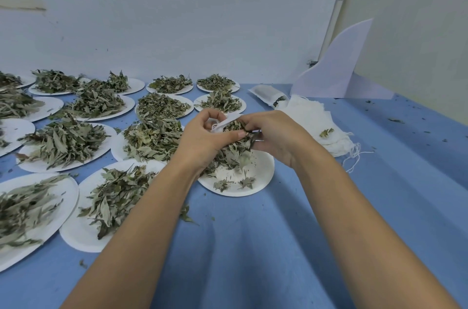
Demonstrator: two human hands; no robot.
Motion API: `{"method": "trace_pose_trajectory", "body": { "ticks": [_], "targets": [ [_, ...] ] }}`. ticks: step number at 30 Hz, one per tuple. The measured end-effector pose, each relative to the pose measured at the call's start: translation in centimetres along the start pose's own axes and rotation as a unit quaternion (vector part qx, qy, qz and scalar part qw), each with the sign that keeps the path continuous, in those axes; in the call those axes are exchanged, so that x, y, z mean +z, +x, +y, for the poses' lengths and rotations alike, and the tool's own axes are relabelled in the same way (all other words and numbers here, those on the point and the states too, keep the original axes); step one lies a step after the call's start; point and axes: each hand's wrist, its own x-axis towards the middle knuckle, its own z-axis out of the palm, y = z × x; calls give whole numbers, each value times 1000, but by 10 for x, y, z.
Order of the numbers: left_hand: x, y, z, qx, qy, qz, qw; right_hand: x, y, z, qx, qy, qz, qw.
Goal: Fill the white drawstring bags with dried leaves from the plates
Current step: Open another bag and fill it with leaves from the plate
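Head view: raised left hand [202, 138] pinches white bag [227, 122]; right hand [274, 132] clutches leaves [239, 144].

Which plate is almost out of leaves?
The plate right under the left hand and right hand. It shows mostly bare white with a few leaves; the other plates fully in view carry heaped piles.

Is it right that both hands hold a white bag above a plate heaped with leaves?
No: the head view shows the plate nearly empty, a few leaves left. The left hand and right hand do hold the white bag above it.
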Motion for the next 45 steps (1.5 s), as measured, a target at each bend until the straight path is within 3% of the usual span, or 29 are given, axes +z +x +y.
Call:
{"method": "trace_pose_trajectory", "body": {
  "ticks": [8, 13, 16, 20, 27, 33, 37, 42, 45],
  "targets": [
    [-1, 1, 1, 13, 31, 3, 999, -2, 1, 3, -20, 7, 34, 999],
    [-1, -1, 2, 81, 133, 16, 988, 5, 4, 9, -30, 43, 95, 994],
    [-1, -2, 1, 99, 159, 19, 982, 3, 2, 9, -18, 81, 78, 993],
    [1, -2, 0, 113, 191, 23, 975, 1, -1, 6, -24, 33, 35, 999],
    [-2, 0, -3, 90, 147, 24, 985, -1, -4, -1, -59, -40, -16, 997],
    [-8, 1, -3, 42, 12, -3, 999, -5, -4, -2, -57, 88, 10, 994],
    [-10, 2, -2, 31, -13, -9, 999, -7, -3, 0, -78, 111, 20, 991],
    [-10, 0, 2, 30, -57, -50, 997, -8, 2, 7, -117, -69, 88, 987],
    [-12, -1, 4, 30, -40, -59, 997, -7, 3, 9, -118, -61, 45, 990]
  ]
}}
